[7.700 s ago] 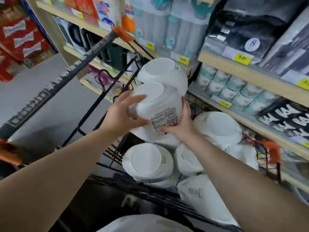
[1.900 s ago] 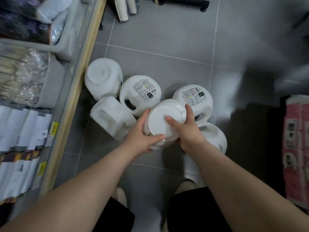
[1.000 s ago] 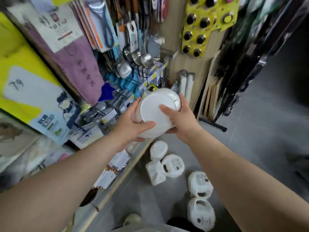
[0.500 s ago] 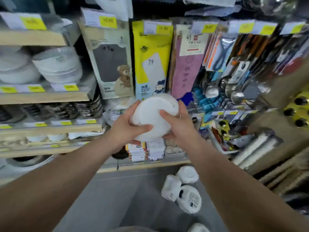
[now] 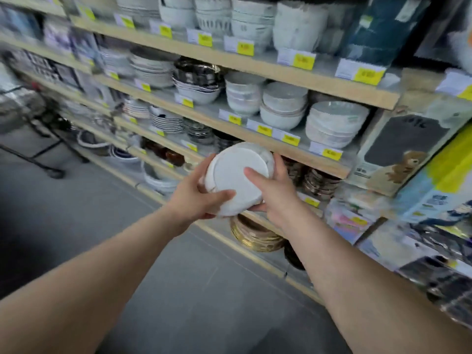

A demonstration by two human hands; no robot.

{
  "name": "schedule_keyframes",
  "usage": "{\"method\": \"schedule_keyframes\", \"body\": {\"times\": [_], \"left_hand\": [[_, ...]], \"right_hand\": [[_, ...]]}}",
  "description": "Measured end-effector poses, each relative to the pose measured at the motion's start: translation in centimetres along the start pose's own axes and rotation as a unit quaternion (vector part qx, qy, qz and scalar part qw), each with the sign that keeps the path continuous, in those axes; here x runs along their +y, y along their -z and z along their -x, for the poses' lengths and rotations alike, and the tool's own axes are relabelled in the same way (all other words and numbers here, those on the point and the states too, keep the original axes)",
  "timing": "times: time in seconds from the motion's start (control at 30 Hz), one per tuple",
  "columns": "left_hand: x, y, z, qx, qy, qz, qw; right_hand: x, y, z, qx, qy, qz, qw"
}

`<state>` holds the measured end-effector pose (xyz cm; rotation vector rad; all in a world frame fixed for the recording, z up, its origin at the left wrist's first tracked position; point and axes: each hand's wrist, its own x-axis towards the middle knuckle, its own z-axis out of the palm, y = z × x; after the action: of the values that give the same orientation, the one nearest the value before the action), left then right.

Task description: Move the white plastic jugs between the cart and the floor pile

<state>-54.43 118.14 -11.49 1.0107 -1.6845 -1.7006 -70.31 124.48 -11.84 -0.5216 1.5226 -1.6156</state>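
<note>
Jug (image 5: pixel 236 180) gripped between fingers (image 5: pixel 255 176) of both hands.

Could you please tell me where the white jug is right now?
In the head view's centre, the white jug is gripped between the left hand and right hand, before the bowl shelves.

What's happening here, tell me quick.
A person stands in a shop aisle and holds a white plastic jug up in front of them with both hands. The left hand grips its left side with the thumb across the flat base, and the right hand grips its right side. The jug's base faces the camera. Behind it run wooden shelves stacked with bowls and plates, with yellow price tags along the edges.
</note>
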Motion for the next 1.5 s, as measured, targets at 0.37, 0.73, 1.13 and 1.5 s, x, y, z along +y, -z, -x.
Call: {"method": "schedule_keyframes", "body": {"times": [0.37,0.73,1.13,1.5], "left_hand": [[-0.7,23.6,-1.4,0.205,-0.012,0.007,0.979],[0.3,40.5,-11.6,0.389,-0.013,0.01,0.921],[-1.2,62.5,-18.3,0.5,-0.028,0.071,0.863],[-0.8,88.8,-23.1,0.477,-0.025,0.055,0.877]], "right_hand": [[2.6,-26.3,-6.8,-0.188,-0.022,0.029,0.982],[2.0,-47.8,-21.0,-0.365,-0.028,0.106,0.925],[4.7,-74.0,-29.6,-0.478,-0.041,0.119,0.869],[7.9,-99.2,-33.9,-0.461,-0.036,0.092,0.882]]}}
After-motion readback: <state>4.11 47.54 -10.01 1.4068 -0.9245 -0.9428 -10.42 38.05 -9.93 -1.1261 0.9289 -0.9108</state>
